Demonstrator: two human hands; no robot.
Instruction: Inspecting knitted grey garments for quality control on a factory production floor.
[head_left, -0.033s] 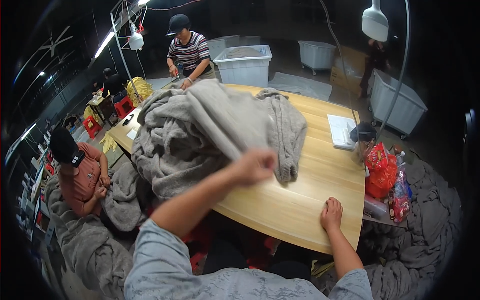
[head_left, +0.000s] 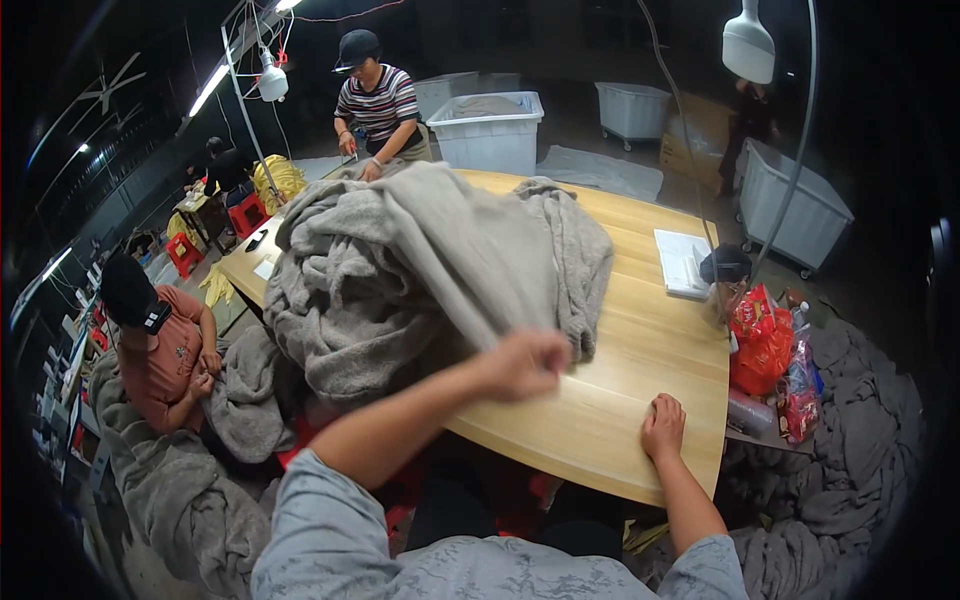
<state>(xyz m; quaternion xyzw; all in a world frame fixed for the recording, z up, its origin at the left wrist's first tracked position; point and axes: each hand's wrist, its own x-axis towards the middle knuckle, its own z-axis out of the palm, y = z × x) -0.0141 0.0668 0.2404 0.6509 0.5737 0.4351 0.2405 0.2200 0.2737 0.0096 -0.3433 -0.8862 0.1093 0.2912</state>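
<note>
My left hand, slightly blurred, is closed on the near edge of a soft grey cloth. The cloth stretches from a large crumpled heap of the same grey fabric on the left of the wooden table toward my hand. Behind it, another folded grey piece lies on the tabletop. My right hand rests on the table near its right front edge, holding nothing, with its fingers extended.
Across the table a person in a striped shirt holds a small tool. At left another person handles grey fabric. Right of the table are a red plastic bag and piled grey cloth. White papers lie on the tabletop. White bins stand behind.
My left hand has moved a little to the right and nearer to me, drawing the grey cloth over part of the folded piece. My right hand has stayed still.
</note>
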